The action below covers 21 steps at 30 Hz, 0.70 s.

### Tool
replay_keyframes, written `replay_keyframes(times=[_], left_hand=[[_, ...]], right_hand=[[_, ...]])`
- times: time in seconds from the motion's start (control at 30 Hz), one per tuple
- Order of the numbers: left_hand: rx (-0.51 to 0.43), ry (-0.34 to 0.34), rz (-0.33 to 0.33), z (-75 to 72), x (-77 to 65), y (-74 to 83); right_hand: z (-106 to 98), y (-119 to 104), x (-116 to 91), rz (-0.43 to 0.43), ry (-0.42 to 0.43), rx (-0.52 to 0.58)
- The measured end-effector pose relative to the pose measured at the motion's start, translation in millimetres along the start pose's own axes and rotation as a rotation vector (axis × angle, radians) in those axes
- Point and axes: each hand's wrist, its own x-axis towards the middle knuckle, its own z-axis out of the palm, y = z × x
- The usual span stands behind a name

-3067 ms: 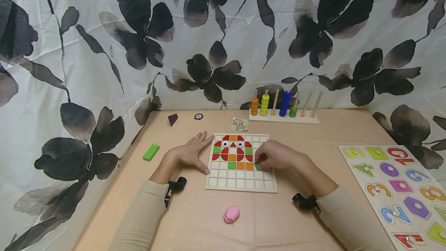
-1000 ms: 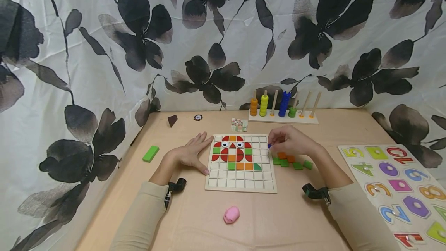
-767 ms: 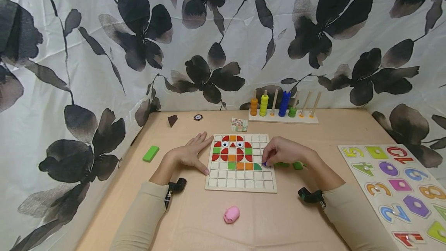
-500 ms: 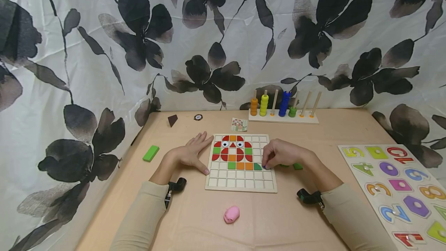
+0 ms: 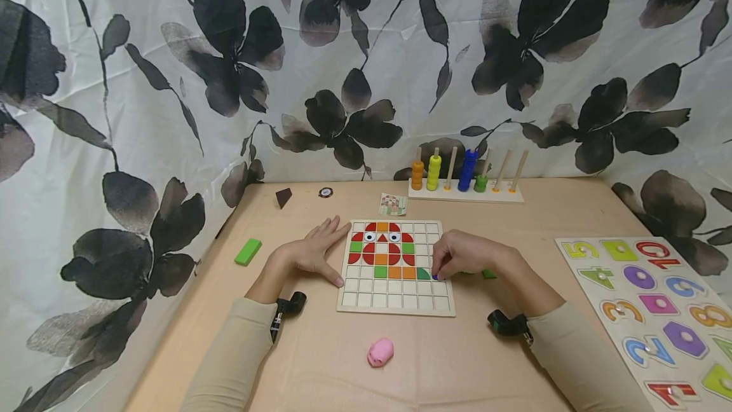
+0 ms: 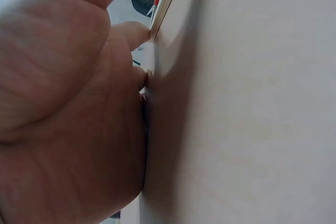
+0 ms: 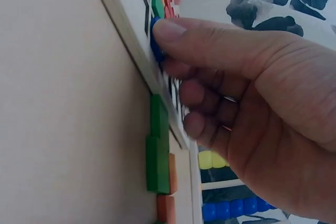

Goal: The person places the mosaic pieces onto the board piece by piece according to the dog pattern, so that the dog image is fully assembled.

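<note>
A white grid board lies on the table, bearing a pattern of red, green and orange tiles with two eye tiles. My left hand rests flat with fingers spread, its thumb and fingertips at the board's left edge. At the right edge my right hand pinches a small blue tile between thumb and index finger. That tile sits low at the board's surface, beside a green rounded tile. Loose green tiles and an orange tile lie next to the board, mostly hidden behind my right hand in the head view.
A pink pig figure lies in front of the board. Behind stand a small picture card and a peg stand with coloured beads. At right is a number puzzle board; at left, a green block.
The green rounded tile was set on the board and released. My right hand then took a blue tile from the right side and brought it to the adjoining square. The left hand stayed put.
</note>
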Motion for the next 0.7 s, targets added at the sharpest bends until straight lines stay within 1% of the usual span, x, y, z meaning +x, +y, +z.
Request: replay_keyframes(times=[0.1, 0.2, 0.33, 0.6, 0.7], left_hand=[[-0.004, -0.003, -0.007, -0.4, 0.2, 0.3], [-0.005, -0.005, -0.012, -0.7, 0.4, 0.6], [-0.001, -0.004, -0.011, -0.6, 0.6, 0.7], [-0.004, -0.005, -0.008, -0.5, -0.4, 1.6], [-0.003, -0.005, -0.012, -0.9, -1.2, 2.2]], right_hand=[[-0.3, -2.5, 0.1, -0.006, 0.004, -0.034], [-0.4, -2.4, 0.8, -0.010, 0.009, -0.042], [-0.4, 0.1, 0.9, -0.006, 0.011, -0.027], [-1.7, 7.4, 0.0, -0.034, 0.014, 0.029], [-6.3, 8.8, -2.6, -0.032, 0.035, 0.052]])
